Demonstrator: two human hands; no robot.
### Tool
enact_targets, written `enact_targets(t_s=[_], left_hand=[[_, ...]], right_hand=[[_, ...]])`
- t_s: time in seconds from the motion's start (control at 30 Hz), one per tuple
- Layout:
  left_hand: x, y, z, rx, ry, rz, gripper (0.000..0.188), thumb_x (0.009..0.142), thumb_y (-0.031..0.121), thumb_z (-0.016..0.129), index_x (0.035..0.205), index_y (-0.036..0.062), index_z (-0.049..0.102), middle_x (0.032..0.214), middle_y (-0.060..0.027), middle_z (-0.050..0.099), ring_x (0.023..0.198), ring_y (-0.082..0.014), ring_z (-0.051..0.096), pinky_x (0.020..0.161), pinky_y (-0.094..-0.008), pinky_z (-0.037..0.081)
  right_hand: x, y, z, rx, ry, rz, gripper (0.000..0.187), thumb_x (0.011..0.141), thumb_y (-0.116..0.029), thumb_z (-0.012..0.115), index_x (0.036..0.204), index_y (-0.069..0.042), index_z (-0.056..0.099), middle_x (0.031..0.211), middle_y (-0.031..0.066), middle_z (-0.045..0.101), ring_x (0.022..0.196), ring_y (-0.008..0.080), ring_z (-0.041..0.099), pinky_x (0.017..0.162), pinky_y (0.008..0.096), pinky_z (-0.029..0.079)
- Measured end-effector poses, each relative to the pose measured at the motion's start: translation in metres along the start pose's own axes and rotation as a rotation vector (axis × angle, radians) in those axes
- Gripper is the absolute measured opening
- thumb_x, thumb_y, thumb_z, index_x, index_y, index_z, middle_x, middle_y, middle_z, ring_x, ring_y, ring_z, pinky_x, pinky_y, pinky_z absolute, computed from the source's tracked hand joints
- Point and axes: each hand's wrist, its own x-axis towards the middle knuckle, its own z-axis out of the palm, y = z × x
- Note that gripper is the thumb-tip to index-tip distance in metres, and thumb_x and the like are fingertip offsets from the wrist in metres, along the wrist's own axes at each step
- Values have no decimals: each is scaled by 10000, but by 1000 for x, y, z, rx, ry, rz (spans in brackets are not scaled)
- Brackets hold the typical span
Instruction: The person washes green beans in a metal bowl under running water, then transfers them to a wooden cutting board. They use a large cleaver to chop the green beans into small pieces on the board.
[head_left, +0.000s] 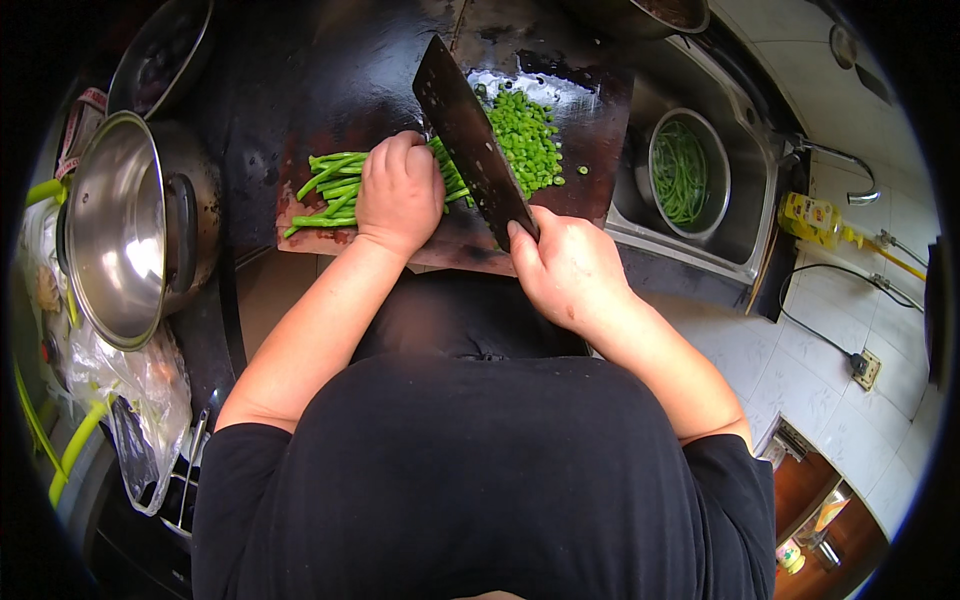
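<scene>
A bunch of long green beans (335, 187) lies crosswise on a dark reddish cutting board (330, 130). My left hand (402, 190) presses down on the bunch with curled fingers, close to the blade. My right hand (566, 262) grips the handle of a wide dark cleaver (470, 140), whose blade slants up and to the left across the beans. Small bits of green stick to the blade. To its right is a heap of chopped green beans (527, 140), with a few loose pieces near the board's right side. The blade hides the cut ends of the bunch.
Right of the board, a metal sink (745, 215) holds a steel bowl (722, 170) of whole green beans in water. A yellow bottle (810, 220) stands by the faucet (850, 175). At left sit a large steel pot (190, 215), a pan (185, 60) and a plastic bag (130, 380).
</scene>
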Motion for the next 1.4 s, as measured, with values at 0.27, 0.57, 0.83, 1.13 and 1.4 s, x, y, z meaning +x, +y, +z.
enact_targets(t_s=[0.27, 0.57, 0.83, 1.13, 1.4], left_hand=[[2, 0, -2, -7, -18, 34, 187, 704, 53, 568, 863, 32, 472, 951, -136, 525, 860, -315, 516, 768, -400, 425], [-1, 0, -2, 24, -44, 17, 190, 752, 62, 569, 926, 33, 498, 979, -132, 531, 919, -321, 512, 819, -403, 417], [-1, -1, 0, 47, -53, 10, 279, 785, 108, 560, 1050, 45, 498, 1021, -123, 529, 950, -313, 508, 850, -403, 408], [11, 9, -23, 11, -292, -78, 476, 792, 207, 613, 1191, 4, 452, 1125, -176, 511, 1104, -335, 463, 1001, -481, 297], [26, 15, -51, 237, -559, 12, 946, 535, 408, 807, 1274, -16, 395, 1191, -158, 464, 1136, -313, 429, 1000, -453, 314]], right_hand=[[41, -13, 8, 8, -72, 51, 300, 847, -254, 430, 831, -12, 606, 783, 218, 624, 773, 376, 610, 733, 438, 488], [52, 36, 22, 299, -25, 139, 406, 849, -378, 455, 979, -21, 599, 920, 230, 618, 923, 389, 576, 817, 427, 451], [40, 57, 11, 488, 27, 87, 411, 859, -362, 470, 973, 14, 587, 814, 213, 625, 815, 331, 613, 750, 384, 456], [21, 76, -11, 725, 154, 38, 373, 859, -311, 501, 948, 42, 582, 700, 101, 612, 650, 169, 560, 630, 320, 456], [12, 89, -10, 743, 177, -6, 381, 855, -305, 506, 953, 54, 583, 764, 103, 624, 718, 150, 551, 681, 308, 451]])
